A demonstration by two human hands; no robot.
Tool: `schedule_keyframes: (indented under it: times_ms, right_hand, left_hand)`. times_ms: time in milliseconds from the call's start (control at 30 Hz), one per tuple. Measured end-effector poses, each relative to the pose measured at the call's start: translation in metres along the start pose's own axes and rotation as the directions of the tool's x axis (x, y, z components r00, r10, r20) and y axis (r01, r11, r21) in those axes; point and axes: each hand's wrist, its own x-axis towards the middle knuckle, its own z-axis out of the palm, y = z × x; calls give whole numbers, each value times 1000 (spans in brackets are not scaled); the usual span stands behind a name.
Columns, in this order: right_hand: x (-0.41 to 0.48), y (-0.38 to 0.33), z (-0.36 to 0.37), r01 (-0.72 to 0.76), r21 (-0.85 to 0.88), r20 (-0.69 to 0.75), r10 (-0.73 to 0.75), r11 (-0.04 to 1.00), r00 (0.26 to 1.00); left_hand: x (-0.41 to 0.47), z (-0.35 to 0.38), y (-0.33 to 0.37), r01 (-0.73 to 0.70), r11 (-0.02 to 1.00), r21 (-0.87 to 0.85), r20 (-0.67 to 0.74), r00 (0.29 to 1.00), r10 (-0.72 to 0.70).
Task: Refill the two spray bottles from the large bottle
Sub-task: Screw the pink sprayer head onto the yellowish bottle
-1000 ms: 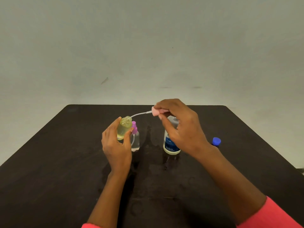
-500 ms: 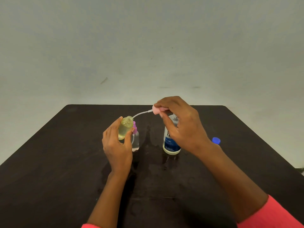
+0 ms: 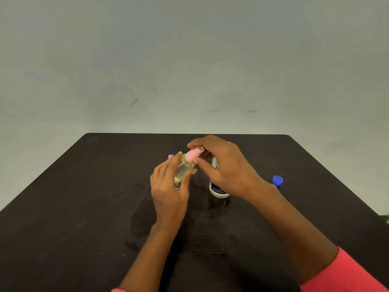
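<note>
Coral-pink sleeves are worn. The right sleeve (image 3: 347, 275) is seen as a broad cuff at the lower right corner, the left sleeve (image 3: 117, 290) only as a sliver. Forearms, left hand (image 3: 168, 186) and right hand (image 3: 227, 167) are left bare.

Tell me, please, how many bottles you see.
3: small clear yellow-liquid bottle in the left hand; purple-capped bottle mostly hidden behind it; large blue-labelled bottle behind the right hand.

Dark brown table (image 3: 84, 207), wet smears (image 3: 139, 224), plain grey wall (image 3: 189, 60)
</note>
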Motion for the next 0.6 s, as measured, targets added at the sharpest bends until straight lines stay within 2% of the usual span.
schedule_keyframes:
  times_ms: [300, 433, 600]
  right_hand:
    - [3, -3, -11, -115, -66, 99, 121, 991, 988]
    - [3, -3, -13, -175, -102, 96, 184, 979, 978]
    - [1, -4, -13, -255, -281, 75, 286, 925, 955]
  left_hand:
    - [-2, 2, 3, -26, 1000, 9, 0, 1000, 26]
    - [-5, 4, 2, -60, 997, 39, 18, 998, 60]
    - [-7, 7, 0, -84, 995, 56, 33, 996, 82]
